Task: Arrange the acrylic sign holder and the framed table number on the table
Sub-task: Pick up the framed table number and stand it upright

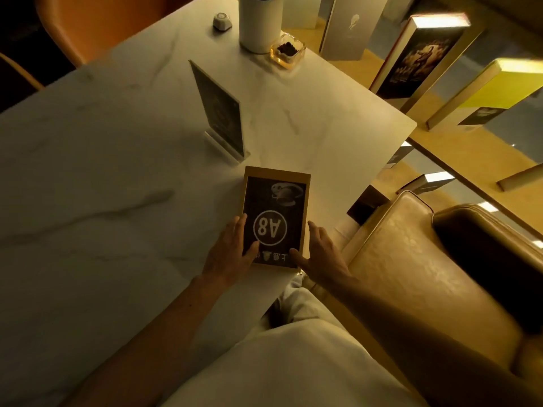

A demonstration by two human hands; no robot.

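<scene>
The framed table number (276, 201), a wooden frame with a dark card marked "A8", faces up near the white marble table's (102, 171) near right edge, upside down to me. My left hand (232, 251) grips its lower left side, thumb on the card. My right hand (320, 251) holds the lower right corner, thumb on the frame's bottom. The acrylic sign holder (219, 110) stands upright just beyond the frame, on its clear base, with a dark insert.
At the table's far end stand a white cylinder (260, 23), a glass ashtray (287, 51) and a small white call button (222, 22). An orange chair (97, 24) is behind the table. A tan leather seat (411, 274) is on my right.
</scene>
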